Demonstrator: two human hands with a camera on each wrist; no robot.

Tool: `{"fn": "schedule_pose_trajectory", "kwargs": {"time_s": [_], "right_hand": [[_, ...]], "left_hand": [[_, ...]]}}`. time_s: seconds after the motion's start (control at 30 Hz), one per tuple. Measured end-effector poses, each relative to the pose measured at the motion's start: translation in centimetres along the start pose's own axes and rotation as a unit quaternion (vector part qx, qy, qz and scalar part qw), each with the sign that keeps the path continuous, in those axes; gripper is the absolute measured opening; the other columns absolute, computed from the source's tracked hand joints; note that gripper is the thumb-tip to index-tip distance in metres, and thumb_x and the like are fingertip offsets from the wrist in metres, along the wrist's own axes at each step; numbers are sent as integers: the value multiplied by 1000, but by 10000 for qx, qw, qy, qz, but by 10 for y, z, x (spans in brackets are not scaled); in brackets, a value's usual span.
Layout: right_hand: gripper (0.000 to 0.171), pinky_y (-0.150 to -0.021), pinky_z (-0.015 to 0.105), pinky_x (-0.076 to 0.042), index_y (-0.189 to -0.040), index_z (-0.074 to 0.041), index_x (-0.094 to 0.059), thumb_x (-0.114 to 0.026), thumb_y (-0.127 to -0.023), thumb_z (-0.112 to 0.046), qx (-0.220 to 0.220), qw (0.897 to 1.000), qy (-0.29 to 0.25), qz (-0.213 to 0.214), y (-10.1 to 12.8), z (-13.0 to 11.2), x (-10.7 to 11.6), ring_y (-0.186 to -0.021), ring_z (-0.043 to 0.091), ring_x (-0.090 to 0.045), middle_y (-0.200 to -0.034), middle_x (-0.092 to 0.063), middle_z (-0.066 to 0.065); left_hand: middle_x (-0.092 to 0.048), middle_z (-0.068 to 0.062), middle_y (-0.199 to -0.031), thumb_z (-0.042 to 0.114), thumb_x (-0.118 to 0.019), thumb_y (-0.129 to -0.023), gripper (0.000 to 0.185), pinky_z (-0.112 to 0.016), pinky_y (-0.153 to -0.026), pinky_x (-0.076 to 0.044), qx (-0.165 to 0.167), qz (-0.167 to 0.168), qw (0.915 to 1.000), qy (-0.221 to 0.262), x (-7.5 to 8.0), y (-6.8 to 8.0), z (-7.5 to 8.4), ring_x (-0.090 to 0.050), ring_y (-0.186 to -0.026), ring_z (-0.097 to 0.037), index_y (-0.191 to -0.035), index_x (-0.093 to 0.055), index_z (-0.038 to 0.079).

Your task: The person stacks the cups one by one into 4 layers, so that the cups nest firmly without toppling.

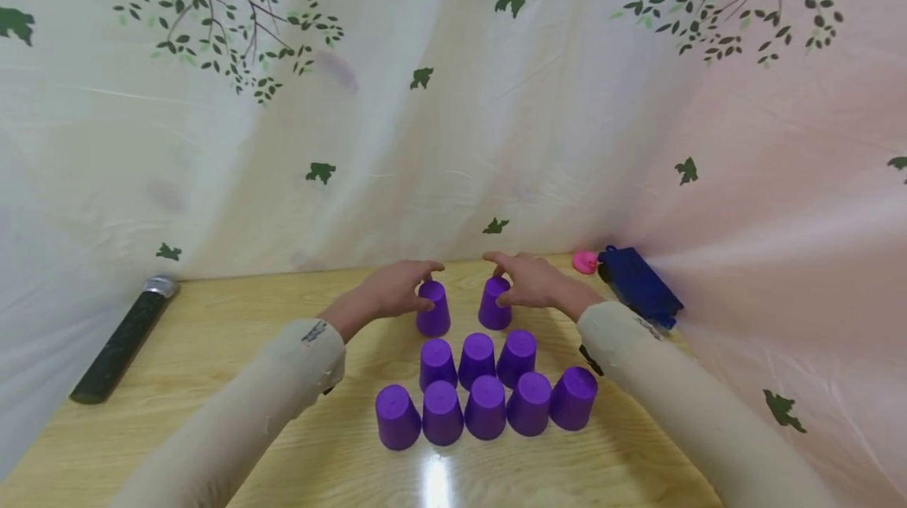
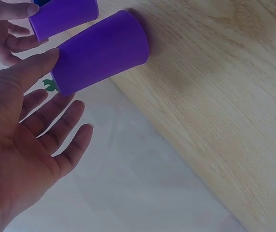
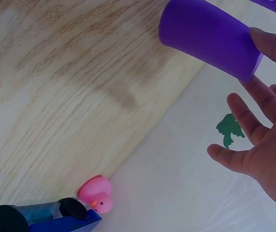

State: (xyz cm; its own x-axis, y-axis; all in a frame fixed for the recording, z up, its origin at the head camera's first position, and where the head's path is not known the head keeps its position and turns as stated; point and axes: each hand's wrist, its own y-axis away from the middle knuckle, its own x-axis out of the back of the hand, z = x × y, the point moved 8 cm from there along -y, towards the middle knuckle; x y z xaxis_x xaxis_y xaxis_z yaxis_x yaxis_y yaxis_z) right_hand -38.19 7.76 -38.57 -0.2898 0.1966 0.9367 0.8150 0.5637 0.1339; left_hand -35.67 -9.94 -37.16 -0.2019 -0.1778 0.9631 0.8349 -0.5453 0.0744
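Note:
Ten purple cups stand upside down on the wooden table: five in the near row, three in the middle row, two at the back. My left hand is beside the back left cup. In the left wrist view its thumb touches that cup, while the fingers are spread and straight, off the cup. My right hand is at the back right cup. Its thumb lies against that cup, and its fingers are spread apart from it.
A dark cylinder with a silver cap lies at the table's left. At the back right sit a pink rubber duck and a blue toy vehicle. A pale curtain with a leaf print closes in the back and sides.

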Motion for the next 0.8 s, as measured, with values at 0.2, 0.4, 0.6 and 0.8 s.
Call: {"fn": "schedule_pose_trajectory", "kwargs": {"time_s": [0.2, 0.4, 0.6, 0.8], "right_hand": [[83, -105, 53, -46, -157, -15, -31, -75, -87, -25, 99, 9999, 56, 54, -2, -2, 0, -128, 36, -53, -133, -66, 8], [84, -104, 52, -48, -157, -15, -31, -76, -87, -25, 72, 10000, -59, 38, -4, -3, 0, -127, 36, -54, -132, -66, 8], [84, -104, 51, -48, -157, -17, -31, -76, -86, -25, 0, 9997, -236, 20, -5, -5, 0, -129, 35, -53, -134, -65, 9], [84, -104, 51, -49, -157, -15, -31, -76, -86, -24, 26, 9996, -293, 10, -6, -6, 0, -127, 35, -55, -134, -64, 10]], "left_hand": [[-67, -14, -126, 26, -74, -90, 66, -45, -104, -50, -47, -47, 10000, -55, 1, -5, 4, -63, -119, -30, -147, -47, 6], [-67, -12, -126, 29, -74, -91, 67, -45, -102, -52, -8, -67, 9998, -174, -1, -10, 4, -63, -118, -28, -148, -46, 8], [-67, -12, -128, 30, -73, -91, 68, -44, -101, -52, 51, -95, 9997, -197, -1, -13, 6, -63, -118, -27, -149, -45, 9], [-67, -12, -127, 28, -74, -91, 67, -44, -100, -53, 55, -113, 9998, -173, -1, -15, 10, -64, -117, -28, -149, -45, 9]]}}
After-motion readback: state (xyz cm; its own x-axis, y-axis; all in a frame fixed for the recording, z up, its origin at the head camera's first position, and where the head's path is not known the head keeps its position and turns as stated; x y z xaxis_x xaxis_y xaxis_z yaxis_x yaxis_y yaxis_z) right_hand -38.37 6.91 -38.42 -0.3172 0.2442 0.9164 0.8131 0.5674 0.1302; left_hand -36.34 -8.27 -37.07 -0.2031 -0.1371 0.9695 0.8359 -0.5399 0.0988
